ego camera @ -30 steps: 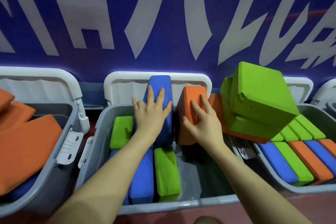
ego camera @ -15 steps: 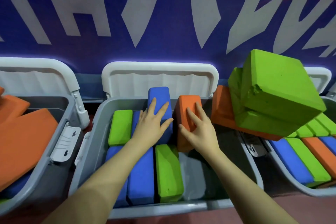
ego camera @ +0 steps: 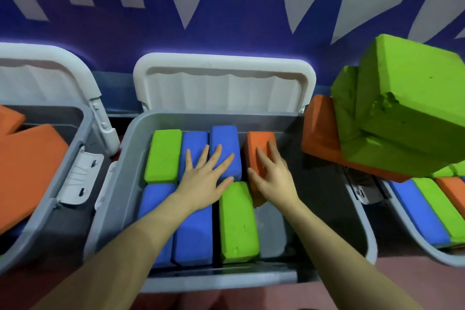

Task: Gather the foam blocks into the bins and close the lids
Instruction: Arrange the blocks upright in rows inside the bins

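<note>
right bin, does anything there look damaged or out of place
Yes. A big green block sits tilted on an orange block across the right bin's rim, not packed inside, and its near corner is chipped and crumbling.

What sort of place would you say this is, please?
Probably a gym or play space's storage area: a row of grey lidded bins filled with coloured foam blocks, below a blue wall with large lettering.

The middle grey bin [ego camera: 130, 158] stands with its white lid [ego camera: 224, 83] tipped up against the wall. Inside, a green block [ego camera: 163, 156], 2 blue blocks [ego camera: 193, 143] [ego camera: 226, 143] and an orange block [ego camera: 259, 148] line the far row; 2 blue blocks [ego camera: 193, 234] [ego camera: 153, 199] and a green one [ego camera: 237, 221] lie nearer. The left bin [ego camera: 63, 184] holds orange slabs [ego camera: 27, 171]. Big green blocks [ego camera: 412, 108] rest on an orange block [ego camera: 319, 133] over the right bin [ego camera: 427, 257], above flat-lying blocks.
</note>
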`<state>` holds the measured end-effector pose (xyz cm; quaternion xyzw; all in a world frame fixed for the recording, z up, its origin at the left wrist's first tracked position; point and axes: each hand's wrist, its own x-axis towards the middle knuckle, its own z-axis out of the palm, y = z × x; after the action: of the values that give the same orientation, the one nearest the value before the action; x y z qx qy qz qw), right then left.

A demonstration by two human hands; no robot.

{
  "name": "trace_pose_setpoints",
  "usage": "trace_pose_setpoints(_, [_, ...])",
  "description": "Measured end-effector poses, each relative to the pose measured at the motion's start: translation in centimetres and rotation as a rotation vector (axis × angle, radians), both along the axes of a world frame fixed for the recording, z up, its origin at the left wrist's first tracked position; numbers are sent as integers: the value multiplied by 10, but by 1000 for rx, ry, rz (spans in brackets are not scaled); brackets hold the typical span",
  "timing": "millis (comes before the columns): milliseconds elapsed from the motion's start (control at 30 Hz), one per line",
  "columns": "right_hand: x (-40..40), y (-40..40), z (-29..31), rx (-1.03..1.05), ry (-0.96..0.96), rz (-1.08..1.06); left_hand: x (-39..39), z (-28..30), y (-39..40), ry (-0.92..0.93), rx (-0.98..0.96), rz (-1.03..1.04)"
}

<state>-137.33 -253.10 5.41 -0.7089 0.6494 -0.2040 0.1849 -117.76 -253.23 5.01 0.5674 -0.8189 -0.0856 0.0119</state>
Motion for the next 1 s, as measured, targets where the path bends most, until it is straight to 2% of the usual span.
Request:
trace_pose_setpoints(167, [3,-8,-18,41,11,4,-1,-22,6,-1,-4,22])
trace_pose_setpoints(300, [10,-11,-23,49,148,-32,2,-21,0,-10,37,8])
trace_pose_setpoints(467, [24,-31,-19,64,324,29,4,-17,1,-55,68,-54])
trace_pose_setpoints(600, [21,-28,-21,70,282,-8,3,-19,3,-57,66,-65])
trace_pose_setpoints(767, [5,-29,-16,191,274,-63,5,-18,1,-29,43,-105])
trace_pose_setpoints(1000, [20,-17,-22,41,200,-133,8,-22,6,7,-22,-105])
